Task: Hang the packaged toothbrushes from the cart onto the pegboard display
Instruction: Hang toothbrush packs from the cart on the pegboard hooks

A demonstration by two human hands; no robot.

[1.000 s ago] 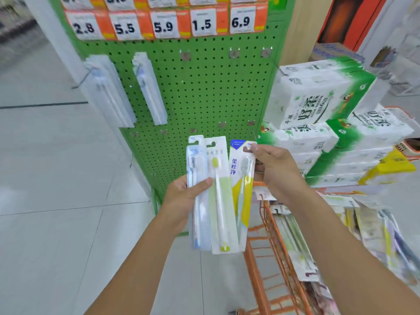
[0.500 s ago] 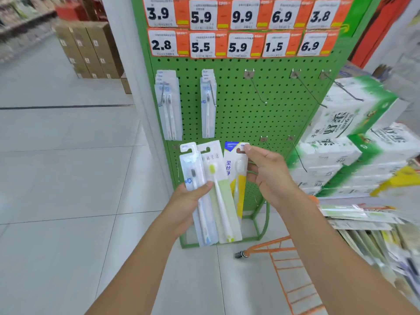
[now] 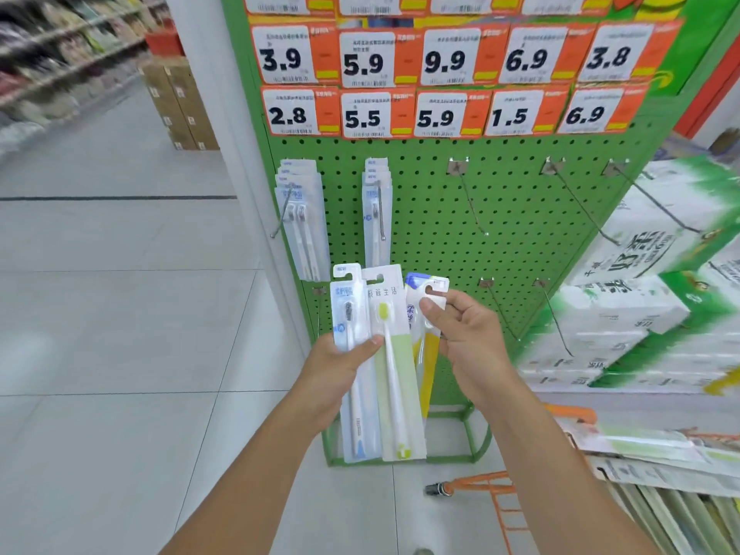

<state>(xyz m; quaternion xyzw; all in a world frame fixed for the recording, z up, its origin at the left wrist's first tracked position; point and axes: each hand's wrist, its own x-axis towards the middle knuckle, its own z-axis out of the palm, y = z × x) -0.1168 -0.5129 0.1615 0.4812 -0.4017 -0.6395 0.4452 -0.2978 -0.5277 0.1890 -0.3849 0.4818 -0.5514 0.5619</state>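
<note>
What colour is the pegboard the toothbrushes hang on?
Green, dotted with rows of small dark holes. The pegboard shows plainly in the head view.

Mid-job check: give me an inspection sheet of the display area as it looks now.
Surface: green pegboard; two top hooks stocked with hanging packs, other hooks bare.
Job's things: blue pack, green pack and yellow pack fanned upright; more packs in orange cart.
Clutter: tissue bales stacked right of the board.
Grips: left hand holds the fan; right hand pinches the yellow pack's top.
Cables: nothing seen.
Surroundings: price tags, tiled floor, cardboard boxes.
</note>
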